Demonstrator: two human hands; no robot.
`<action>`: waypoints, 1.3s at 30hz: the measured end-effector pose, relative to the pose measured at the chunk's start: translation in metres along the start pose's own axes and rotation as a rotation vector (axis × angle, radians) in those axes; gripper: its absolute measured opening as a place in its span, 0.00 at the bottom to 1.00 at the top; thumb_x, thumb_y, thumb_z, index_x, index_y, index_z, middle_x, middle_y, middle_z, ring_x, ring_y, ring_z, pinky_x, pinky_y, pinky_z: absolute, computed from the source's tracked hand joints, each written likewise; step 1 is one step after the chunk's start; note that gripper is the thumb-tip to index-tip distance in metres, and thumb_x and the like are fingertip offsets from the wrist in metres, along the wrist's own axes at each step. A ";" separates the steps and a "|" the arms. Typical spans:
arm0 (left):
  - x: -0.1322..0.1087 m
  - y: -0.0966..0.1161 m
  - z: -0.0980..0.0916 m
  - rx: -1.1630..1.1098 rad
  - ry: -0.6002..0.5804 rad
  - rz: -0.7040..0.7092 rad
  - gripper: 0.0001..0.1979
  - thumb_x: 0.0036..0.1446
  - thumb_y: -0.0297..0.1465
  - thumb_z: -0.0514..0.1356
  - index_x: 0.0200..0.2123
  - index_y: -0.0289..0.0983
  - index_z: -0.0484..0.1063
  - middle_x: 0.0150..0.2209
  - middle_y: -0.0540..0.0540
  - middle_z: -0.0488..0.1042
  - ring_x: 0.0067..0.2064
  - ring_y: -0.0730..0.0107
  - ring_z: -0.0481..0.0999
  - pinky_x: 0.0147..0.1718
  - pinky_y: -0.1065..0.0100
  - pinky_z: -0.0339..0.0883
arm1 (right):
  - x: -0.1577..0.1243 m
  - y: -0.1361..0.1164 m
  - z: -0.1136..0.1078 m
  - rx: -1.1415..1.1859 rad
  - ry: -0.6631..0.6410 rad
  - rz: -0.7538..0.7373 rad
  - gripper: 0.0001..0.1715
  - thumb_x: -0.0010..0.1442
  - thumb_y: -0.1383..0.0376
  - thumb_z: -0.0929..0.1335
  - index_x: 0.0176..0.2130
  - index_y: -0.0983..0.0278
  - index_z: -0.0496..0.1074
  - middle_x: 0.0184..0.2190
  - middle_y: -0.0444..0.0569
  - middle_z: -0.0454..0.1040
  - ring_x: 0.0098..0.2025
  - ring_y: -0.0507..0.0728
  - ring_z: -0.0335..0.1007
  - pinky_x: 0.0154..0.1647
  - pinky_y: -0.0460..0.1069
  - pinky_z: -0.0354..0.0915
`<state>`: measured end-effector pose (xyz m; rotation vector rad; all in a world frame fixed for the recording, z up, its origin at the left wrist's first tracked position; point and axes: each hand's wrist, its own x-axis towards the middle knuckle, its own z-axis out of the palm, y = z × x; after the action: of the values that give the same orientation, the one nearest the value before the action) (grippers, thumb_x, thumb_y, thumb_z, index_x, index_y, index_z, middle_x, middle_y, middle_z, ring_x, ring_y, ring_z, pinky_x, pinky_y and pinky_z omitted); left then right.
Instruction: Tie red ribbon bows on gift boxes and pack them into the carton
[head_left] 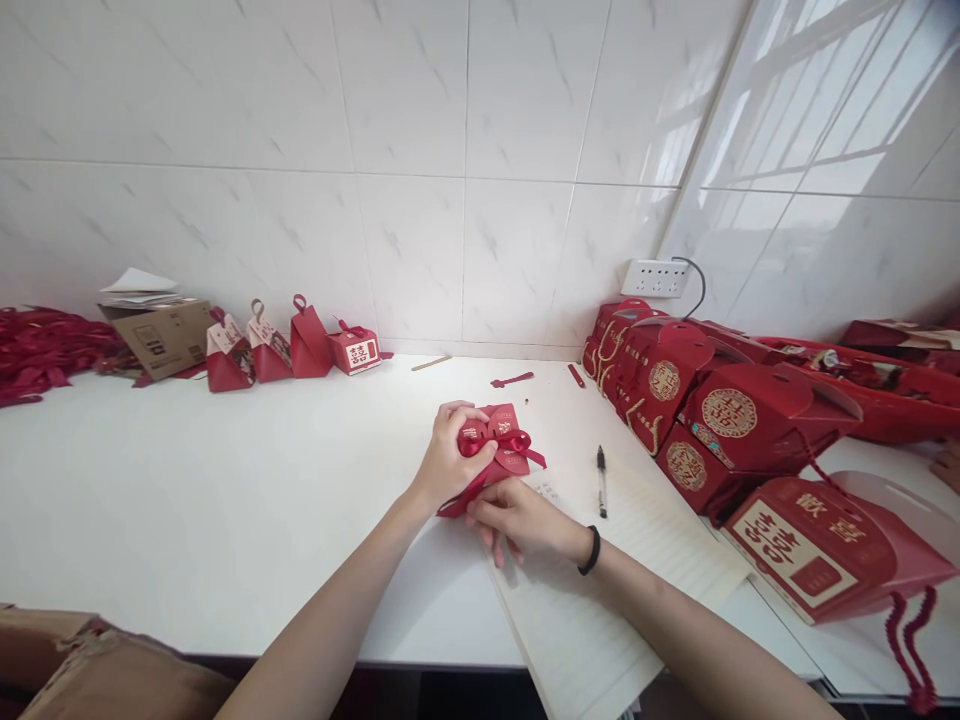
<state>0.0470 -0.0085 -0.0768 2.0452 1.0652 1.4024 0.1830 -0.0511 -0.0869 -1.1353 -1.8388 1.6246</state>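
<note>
A small red box (516, 412) with gold characters and a dark red ribbon bow (516, 443) is at the middle of the white table (225, 500). My left hand (450, 455) grips its left side, with the thumb over the top near the bow. My right hand (514, 515), with a black band at the wrist, is at the box's lower front edge. Its thumb and index finger are pinched together against the box and ribbon, and the other fingers curl below. What lies between those fingertips is too small to make out.
Lined paper (600, 610) and a black pen (601, 482) lie to the right. Stacked red gift boxes (720, 420) fill the right side. Small red boxes (309, 342), a cardboard box (169, 335) and red ribbons (45, 350) stand back left. A person's hand shows at the far right edge.
</note>
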 end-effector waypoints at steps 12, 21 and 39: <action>-0.001 0.003 -0.002 0.011 -0.025 0.006 0.04 0.51 0.27 0.59 0.33 0.39 0.70 0.47 0.44 0.60 0.54 0.62 0.64 0.54 0.59 0.59 | 0.003 0.003 0.013 0.103 0.107 -0.006 0.30 0.59 0.50 0.64 0.16 0.67 0.62 0.10 0.43 0.64 0.10 0.46 0.58 0.09 0.40 0.55; -0.001 0.005 -0.003 0.027 -0.039 -0.024 0.01 0.50 0.27 0.59 0.28 0.38 0.71 0.47 0.45 0.62 0.50 0.63 0.67 0.52 0.61 0.62 | 0.005 0.005 0.021 0.132 0.042 -0.059 0.34 0.53 0.42 0.65 0.14 0.67 0.63 0.10 0.44 0.65 0.08 0.46 0.56 0.06 0.40 0.51; 0.002 0.006 -0.002 0.022 -0.040 -0.066 0.03 0.51 0.29 0.59 0.27 0.38 0.72 0.46 0.45 0.62 0.53 0.62 0.66 0.54 0.61 0.59 | -0.019 -0.017 -0.020 -0.067 -0.296 0.037 0.32 0.52 0.41 0.66 0.28 0.70 0.72 0.15 0.44 0.68 0.11 0.47 0.60 0.06 0.40 0.51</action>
<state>0.0470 -0.0106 -0.0709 2.0258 1.1258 1.3173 0.2048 -0.0540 -0.0626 -1.0042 -2.0790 1.8468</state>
